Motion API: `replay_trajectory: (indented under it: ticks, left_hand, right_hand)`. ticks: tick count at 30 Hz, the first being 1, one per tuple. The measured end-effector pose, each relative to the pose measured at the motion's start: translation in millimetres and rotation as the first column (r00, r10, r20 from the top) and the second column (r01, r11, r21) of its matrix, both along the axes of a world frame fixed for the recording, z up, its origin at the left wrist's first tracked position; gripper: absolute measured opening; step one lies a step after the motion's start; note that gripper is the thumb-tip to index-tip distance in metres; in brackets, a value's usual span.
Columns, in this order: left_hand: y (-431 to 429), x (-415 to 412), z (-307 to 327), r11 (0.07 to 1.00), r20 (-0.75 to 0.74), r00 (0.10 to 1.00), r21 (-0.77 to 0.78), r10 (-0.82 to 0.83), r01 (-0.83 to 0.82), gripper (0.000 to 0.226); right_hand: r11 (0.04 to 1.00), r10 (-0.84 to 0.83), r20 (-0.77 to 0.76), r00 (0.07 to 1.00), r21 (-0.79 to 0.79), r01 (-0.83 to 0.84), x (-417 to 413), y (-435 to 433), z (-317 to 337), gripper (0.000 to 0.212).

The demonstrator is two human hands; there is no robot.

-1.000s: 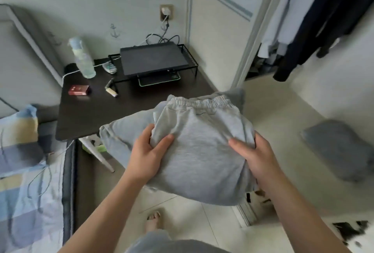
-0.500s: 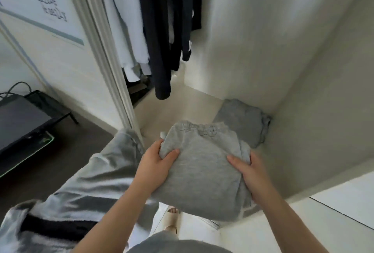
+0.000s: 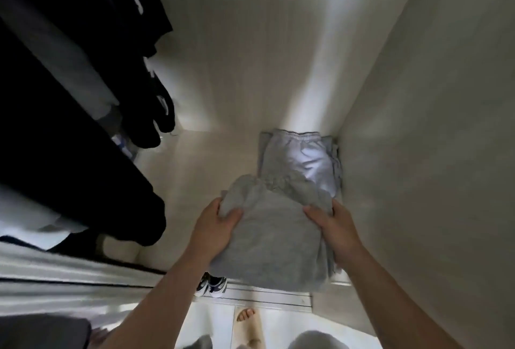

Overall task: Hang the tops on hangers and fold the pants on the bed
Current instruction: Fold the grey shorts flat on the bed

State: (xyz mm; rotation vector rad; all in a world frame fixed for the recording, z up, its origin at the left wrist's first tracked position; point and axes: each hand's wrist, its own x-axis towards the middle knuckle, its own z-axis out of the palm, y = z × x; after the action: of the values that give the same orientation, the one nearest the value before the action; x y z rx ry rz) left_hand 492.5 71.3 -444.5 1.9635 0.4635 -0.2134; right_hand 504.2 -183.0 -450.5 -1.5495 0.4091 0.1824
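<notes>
Pants [image 3: 273,240] folded: our left hand [image 3: 214,228] and right hand [image 3: 334,226] clasp their sides near another folded pair [image 3: 301,159] lying far right; setting down remains.

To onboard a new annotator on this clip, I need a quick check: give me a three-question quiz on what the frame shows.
1. True or false: only the left hand grips the folded grey pants; the right hand is free.
2. Where does the other folded grey garment lie? A) on a hanger B) in the right corner of the wardrobe C) on a bed
3. What hangs at the wardrobe's left?
Key: 1 false, both hands grip them. 2 B. 3 dark clothes.
</notes>
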Motion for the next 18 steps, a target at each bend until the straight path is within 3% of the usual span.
replay_trajectory:
  ticks: [5,9,14,16,18]
  left_hand:
    - [-16,73,-41,0.997,0.005,0.997,0.011,-0.079,0.079,0.010]
    - [-40,132,-64,0.995,0.101,0.990,0.030,-0.100,0.097,0.008]
    - [-72,205,-87,0.996,0.192,0.978,0.043,-0.082,0.075,0.033]
    - [-82,229,-101,0.996,0.155,0.984,0.047,-0.083,0.076,0.040]
    - [-90,243,-119,0.996,0.031,0.997,0.055,-0.069,0.068,0.054]
  right_hand:
    - [0.993,-0.098,0.014,0.995,-0.065,0.099,56,-11,-24,0.027]
    - [0.965,-0.138,0.132,0.982,-0.207,0.164,110,-23,-37,0.027]
    - [0.902,-0.183,0.264,0.947,-0.337,0.268,170,-41,-62,0.024]
    - [0.870,-0.200,0.207,0.958,-0.413,0.271,193,-47,-76,0.039]
    - [0.808,-0.181,0.038,0.983,-0.565,0.170,210,-51,-94,0.064]
